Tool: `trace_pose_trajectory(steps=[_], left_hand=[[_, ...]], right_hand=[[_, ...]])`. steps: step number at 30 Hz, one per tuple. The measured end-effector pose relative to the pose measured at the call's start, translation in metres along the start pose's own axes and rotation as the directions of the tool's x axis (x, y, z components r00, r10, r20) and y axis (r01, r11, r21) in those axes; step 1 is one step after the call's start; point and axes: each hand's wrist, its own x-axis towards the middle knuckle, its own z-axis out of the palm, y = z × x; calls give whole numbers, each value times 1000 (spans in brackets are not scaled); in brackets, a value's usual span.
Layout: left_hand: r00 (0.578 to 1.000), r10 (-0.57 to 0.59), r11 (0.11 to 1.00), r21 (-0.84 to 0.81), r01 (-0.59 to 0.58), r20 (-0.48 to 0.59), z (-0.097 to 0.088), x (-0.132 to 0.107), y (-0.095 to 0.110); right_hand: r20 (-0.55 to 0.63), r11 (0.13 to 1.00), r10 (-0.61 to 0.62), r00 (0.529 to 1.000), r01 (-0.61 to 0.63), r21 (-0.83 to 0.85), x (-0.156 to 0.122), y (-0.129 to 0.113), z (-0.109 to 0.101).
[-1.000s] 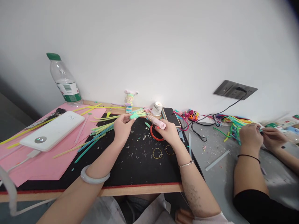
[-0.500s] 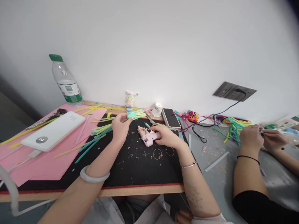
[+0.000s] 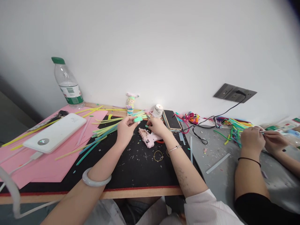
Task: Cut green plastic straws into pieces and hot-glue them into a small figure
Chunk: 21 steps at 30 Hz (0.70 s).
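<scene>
My left hand (image 3: 126, 127) is closed in a pinch on a short mint-green fuzzy piece (image 3: 138, 119), raised over the far part of the black mat (image 3: 140, 168). Close by on the right, my right hand (image 3: 157, 125) has its fingertips pressed together; what they hold, if anything, I cannot make out. Beneath the right wrist lies a pink glue gun (image 3: 150, 139) with a stained nozzle, and part of a red handle (image 3: 160, 141) shows beside it. Yellow, blue and teal pipe cleaners (image 3: 103, 132) fan out left of my left hand. A small green bit lies below my right fingertips.
A white power bank (image 3: 55, 132) rests on pink sheets (image 3: 53, 168), with a bottle (image 3: 69, 84) behind. Along the wall stand a fuzzy figure (image 3: 130, 104), a paper cup (image 3: 157, 111) and a phone (image 3: 172, 120). Another person's hands (image 3: 253, 139) work at the right.
My right hand has left the glue gun's grip and moved up and left, its fingers now pinched near my left hand. My left hand has shifted slightly right with the green piece.
</scene>
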Motion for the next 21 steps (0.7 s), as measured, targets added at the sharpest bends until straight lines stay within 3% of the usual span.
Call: trace_pose_trajectory(steps=[4, 10, 16, 21], left_hand=[[1000, 8, 1000, -13, -8, 26, 0, 0, -2], [999, 15, 1000, -7, -15, 33, 2, -2, -4], [999, 17, 999, -32, -16, 37, 3, -3, -3], [999, -1, 999, -50, 3, 41, 4, -4, 0]], right_hand=[[-55, 994, -70, 996, 74, 79, -2, 2, 3], [-286, 957, 38, 957, 47, 285, -15, -3, -16], [-278, 719, 227, 933, 32, 694, -22, -20, -22], [-227, 557, 266, 937, 43, 829, -21, -27, -19]])
